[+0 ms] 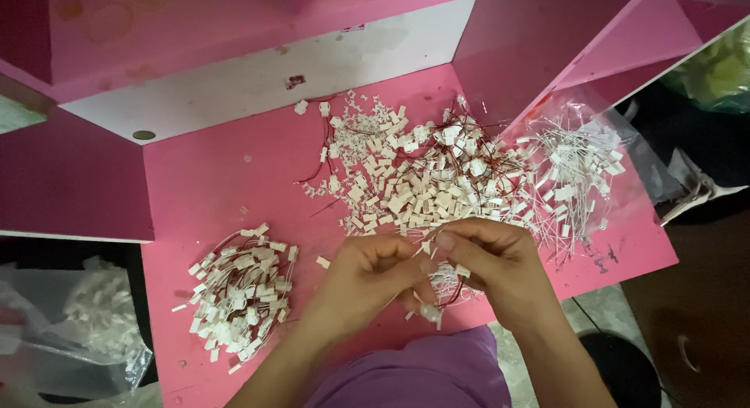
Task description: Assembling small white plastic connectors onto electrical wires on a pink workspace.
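Lower centre of the frame: a small bundle of wired connectors (447,287), white plastic housings with thin white and red leads, is hanging between the two hands just above the near edge of the pink table (203,181). The left hand (367,275) is pinching the bundle from the left with curled fingers, and the right hand (496,263) is closing thumb and forefinger on a single white housing at the bundle's top; both are grasping, not released. The bundle's leads are trailing downward toward the bottom edge, so its long axis is running roughly top to bottom, though fingers are hiding most of it and the exact piece being pinched is too small to make out. Above the hands, a wide heap of loose white housings (406,181) mixed with red leads is spreading across the middle of the table. At the right, a clear plastic bag (582,162) is holding white-leaded pieces. At lower left, a separate pile of finished-looking wired connectors (238,295) is lying well apart from the hands. Another plastic bag (86,322) is lying off the table at the far left, partly cut off. A purple garment (426,377) is filling the bottom centre.
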